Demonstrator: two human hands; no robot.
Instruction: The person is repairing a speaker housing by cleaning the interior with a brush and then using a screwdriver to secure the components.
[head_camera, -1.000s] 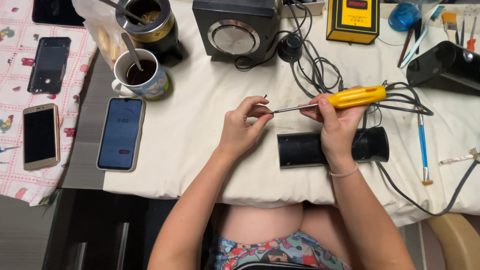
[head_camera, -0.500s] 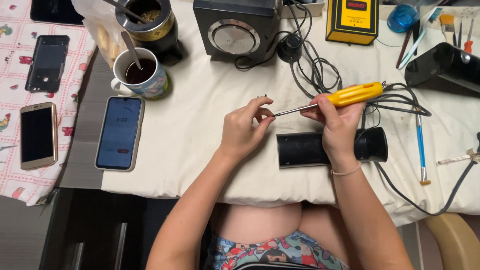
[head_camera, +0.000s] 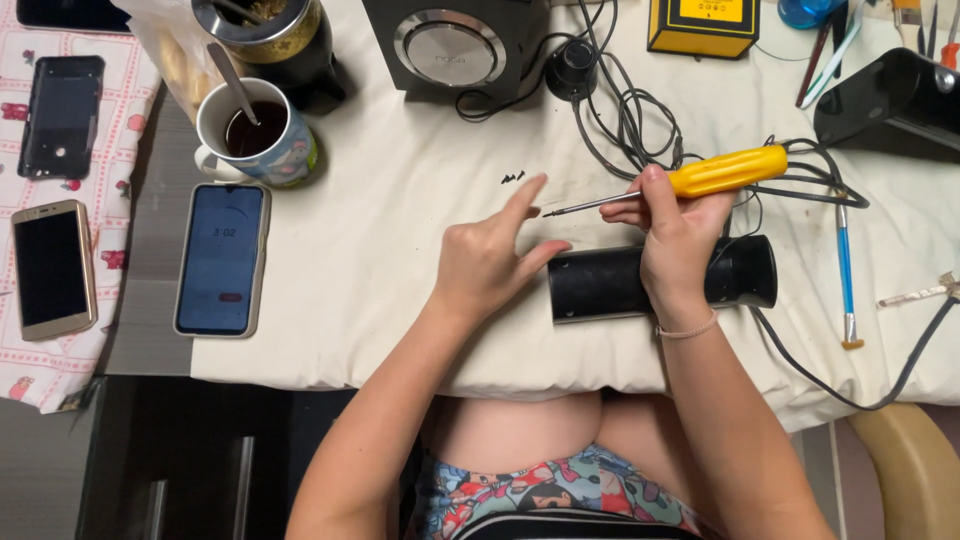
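My right hand (head_camera: 672, 232) grips a yellow-handled screwdriver (head_camera: 722, 172), its thin metal shaft pointing left over the white cloth. A black cylindrical speaker (head_camera: 610, 284) lies on its side under that hand, a cable running from its right end. My left hand (head_camera: 492, 258) hovers just left of the speaker with fingers spread and nothing in it, its fingertips close to the screwdriver tip. A few small dark screws (head_camera: 513, 178) lie on the cloth just beyond my left fingertips.
A mug of dark drink with a spoon (head_camera: 252, 134) and a phone with a lit screen (head_camera: 221, 258) lie to the left. Two more phones (head_camera: 53, 266) rest on the patterned cloth. A boxy speaker (head_camera: 452, 44), tangled cables (head_camera: 628, 112), a yellow meter (head_camera: 704, 22) and tools stand behind.
My left hand has let go of the screwdriver tip and opened, dropping left toward the table. Small screws now lie on the cloth. The right hand still holds the screwdriver.
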